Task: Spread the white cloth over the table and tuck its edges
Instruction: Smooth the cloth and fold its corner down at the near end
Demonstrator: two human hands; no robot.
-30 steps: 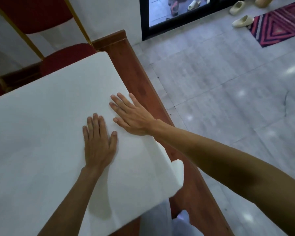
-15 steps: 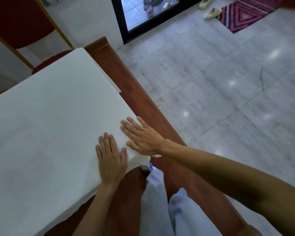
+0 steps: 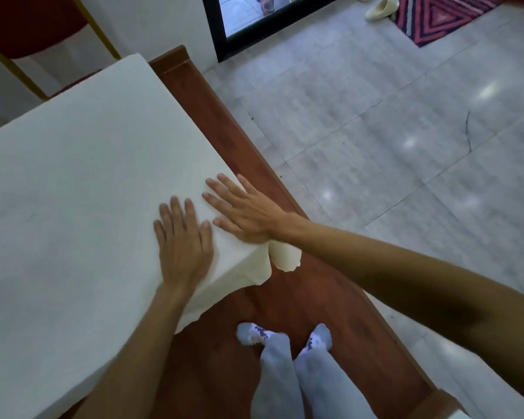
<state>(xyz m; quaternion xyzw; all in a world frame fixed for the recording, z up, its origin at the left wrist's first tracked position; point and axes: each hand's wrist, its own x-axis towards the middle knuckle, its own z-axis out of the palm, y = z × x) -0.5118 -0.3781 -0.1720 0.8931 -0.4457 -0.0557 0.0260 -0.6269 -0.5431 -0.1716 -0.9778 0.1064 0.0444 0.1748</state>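
A white cloth is seen laid over the table, which is itself hidden beneath the fabric, as its near corner is smoothed by a person standing on a reddish wooden platform. Both palms are pressed flat on the cloth with fingers straight and nothing grasped: the left hand is pointed toward twelve o'clock, and the right hand, just beside it, is angled toward ten o'clock. The point on which the next move is judged to turn is the loose corner, which is left untucked and is seen hanging off the table's corner directly under the right wrist, at about five o'clock from that palm and three o'clock from the left hand. The right hand is therefore placed nearer to it. From that corner, one draped edge is run back toward seven o'clock and the other toward eleven o'clock, so the flap is likely to be reached by a short drop of the right hand. One cloth, one hanging corner, two hands and two socked feet are counted. One red chair is seen at eleven o'clock, and one pale slipper beside one patterned rug at one o'clock.
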